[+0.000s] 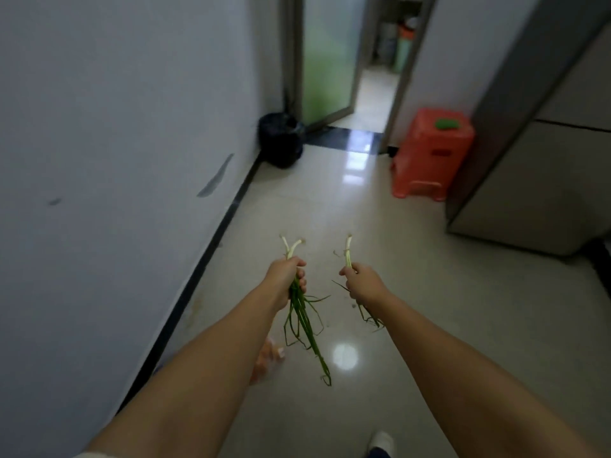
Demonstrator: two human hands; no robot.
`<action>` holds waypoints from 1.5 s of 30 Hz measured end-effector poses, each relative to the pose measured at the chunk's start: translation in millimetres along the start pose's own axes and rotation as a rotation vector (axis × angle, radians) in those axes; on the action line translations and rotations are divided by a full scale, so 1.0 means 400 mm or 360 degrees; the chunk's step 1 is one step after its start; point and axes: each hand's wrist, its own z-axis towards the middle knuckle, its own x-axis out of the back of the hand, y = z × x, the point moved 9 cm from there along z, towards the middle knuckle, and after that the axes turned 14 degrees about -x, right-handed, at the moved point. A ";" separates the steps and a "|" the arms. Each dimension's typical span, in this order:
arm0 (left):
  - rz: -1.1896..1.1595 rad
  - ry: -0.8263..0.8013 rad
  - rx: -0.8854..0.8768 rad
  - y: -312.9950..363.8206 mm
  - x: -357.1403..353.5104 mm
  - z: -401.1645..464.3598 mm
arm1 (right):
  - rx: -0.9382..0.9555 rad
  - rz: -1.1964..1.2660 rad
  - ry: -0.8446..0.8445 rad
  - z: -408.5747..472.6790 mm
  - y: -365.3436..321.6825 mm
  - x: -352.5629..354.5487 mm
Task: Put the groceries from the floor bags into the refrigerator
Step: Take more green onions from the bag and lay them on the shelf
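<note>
Glossy tile floor (pixel 413 292), orange stool (pixel 429 153)

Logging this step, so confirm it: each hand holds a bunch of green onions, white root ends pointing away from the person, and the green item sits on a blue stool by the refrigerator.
One detail is wrong: the stool is orange-red, not blue. The head view shows the green item on top of it, beside the refrigerator. The rest stands: the left hand and right hand each hold green onions, white ends pointing away.

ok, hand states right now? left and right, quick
Left hand: closed, gripping a scallion bunch, white ends up.
Right hand: closed, gripping a smaller scallion bunch.
</note>
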 end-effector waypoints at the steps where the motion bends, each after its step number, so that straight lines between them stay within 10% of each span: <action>1: 0.0044 -0.0063 -0.0013 0.013 -0.076 0.002 | -0.0017 0.0068 0.0044 0.001 0.026 0.072; 20: 0.0318 -0.1225 -0.0242 0.158 -1.768 -0.212 | -0.0169 0.0760 0.0992 -0.096 0.638 1.562; 45: 0.0078 -0.1288 -0.0755 0.992 -2.941 0.328 | 0.0334 0.0812 0.1174 0.496 0.144 2.864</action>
